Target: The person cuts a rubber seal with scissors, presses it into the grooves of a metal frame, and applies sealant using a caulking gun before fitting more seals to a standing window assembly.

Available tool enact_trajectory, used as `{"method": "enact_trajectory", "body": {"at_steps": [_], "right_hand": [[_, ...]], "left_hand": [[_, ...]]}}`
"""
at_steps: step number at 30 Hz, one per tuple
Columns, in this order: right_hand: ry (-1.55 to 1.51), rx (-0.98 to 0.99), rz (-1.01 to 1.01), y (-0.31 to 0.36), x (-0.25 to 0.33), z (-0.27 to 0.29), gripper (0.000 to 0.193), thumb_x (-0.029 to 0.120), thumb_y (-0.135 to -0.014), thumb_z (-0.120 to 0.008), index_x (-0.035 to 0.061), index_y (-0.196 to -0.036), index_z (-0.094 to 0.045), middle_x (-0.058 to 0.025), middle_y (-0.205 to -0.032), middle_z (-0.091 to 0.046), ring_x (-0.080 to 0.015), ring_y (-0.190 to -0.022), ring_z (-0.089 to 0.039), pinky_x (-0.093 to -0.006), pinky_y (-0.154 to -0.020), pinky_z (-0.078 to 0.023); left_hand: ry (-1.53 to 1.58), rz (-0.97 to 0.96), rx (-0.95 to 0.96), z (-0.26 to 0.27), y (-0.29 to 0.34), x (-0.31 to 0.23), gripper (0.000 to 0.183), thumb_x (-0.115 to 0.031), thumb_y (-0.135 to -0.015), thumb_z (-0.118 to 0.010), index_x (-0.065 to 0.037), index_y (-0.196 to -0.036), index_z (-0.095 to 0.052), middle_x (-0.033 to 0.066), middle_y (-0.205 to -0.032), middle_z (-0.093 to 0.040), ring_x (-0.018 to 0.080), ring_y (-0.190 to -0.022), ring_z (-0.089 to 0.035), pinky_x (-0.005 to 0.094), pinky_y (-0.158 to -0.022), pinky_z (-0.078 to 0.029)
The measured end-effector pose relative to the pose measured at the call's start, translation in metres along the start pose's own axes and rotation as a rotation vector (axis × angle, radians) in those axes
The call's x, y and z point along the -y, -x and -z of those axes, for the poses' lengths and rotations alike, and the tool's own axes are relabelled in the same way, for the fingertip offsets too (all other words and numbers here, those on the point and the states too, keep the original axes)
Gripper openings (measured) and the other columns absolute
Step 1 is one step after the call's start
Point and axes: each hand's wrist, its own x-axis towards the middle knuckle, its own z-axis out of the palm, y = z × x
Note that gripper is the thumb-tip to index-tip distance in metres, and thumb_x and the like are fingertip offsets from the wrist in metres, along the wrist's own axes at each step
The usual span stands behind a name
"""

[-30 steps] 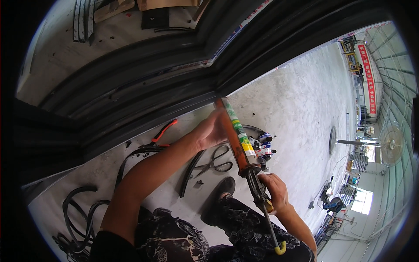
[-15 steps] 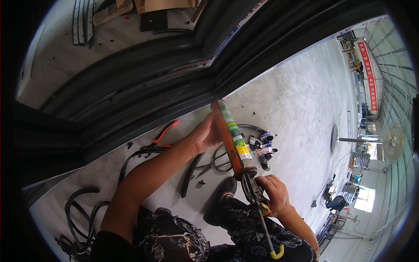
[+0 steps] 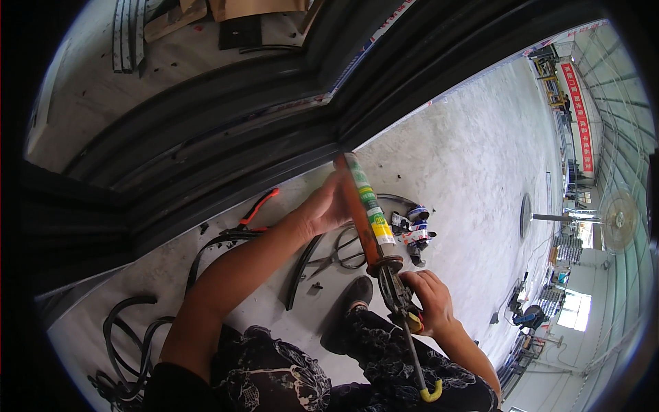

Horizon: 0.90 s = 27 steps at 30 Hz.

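Observation:
A caulking gun point(image 3: 363, 225) with an orange barrel slants across the middle, its front end up by the corner of a dark window or door frame point(image 3: 274, 130). Inside it lies a green, yellow and white sealant cartridge point(image 3: 371, 206). My left hand point(image 3: 327, 207) is wrapped round the barrel near the front; most of its fingers are behind the gun. My right hand point(image 3: 432, 302) is closed round the handle, below the trigger mechanism. From the back, the metal rod runs down to a yellow-covered hook point(image 3: 432, 393). The gun's tip is hidden against the frame.
On the pale floor lie scissors point(image 3: 335, 259), orange-handled pliers point(image 3: 259, 206), black rubber strips point(image 3: 302, 275) and crumpled wrapping film point(image 3: 416, 226). Coiled black strips point(image 3: 137, 336) lie at lower left. A standing fan point(image 3: 618, 218) is at right, cardboard point(image 3: 257, 8) beyond the frame.
The front of the gun has shifted very slightly up, toward the frame, with my left hand on it. Both hands keep their hold.

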Motion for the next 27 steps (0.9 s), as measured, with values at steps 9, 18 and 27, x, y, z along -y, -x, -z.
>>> {"method": "enact_trajectory", "body": {"at_steps": [9,18,27], "right_hand": [[0.089,0.066,0.009,0.001,0.011,-0.003,0.061,0.019,-0.059,-0.078,0.0028,-0.114,-0.059,-0.0123,-0.094,-0.064,-0.0328,-0.089,-0.062,-0.0405,-0.077,-0.052],[0.080,0.058,0.087,0.009,0.017,-0.003,0.063,0.016,-0.058,-0.075,0.0030,-0.117,-0.059,-0.0122,-0.100,-0.065,-0.0323,-0.093,-0.063,-0.0403,-0.080,-0.052],[0.119,0.047,0.192,-0.026,0.038,0.005,0.058,0.015,-0.067,-0.072,0.0069,-0.124,-0.061,-0.0139,-0.112,-0.064,-0.0339,-0.107,-0.060,-0.0444,-0.093,-0.049]], "left_hand": [[0.161,0.032,-0.073,0.004,0.028,0.006,0.066,-0.056,-0.091,-0.059,-0.003,-0.130,-0.049,0.0120,-0.121,-0.062,0.0249,-0.114,-0.062,0.0421,-0.100,-0.050],[0.113,-0.049,-0.055,-0.009,0.057,0.002,0.059,-0.055,-0.094,-0.054,-0.004,-0.123,-0.053,0.0107,-0.116,-0.062,0.0244,-0.110,-0.062,0.0408,-0.098,-0.051],[0.199,-0.325,0.001,-0.051,0.109,-0.047,0.060,-0.058,-0.093,-0.053,-0.005,-0.122,-0.054,0.0106,-0.106,-0.066,0.0221,-0.097,-0.066,0.0398,-0.089,-0.053]]}}
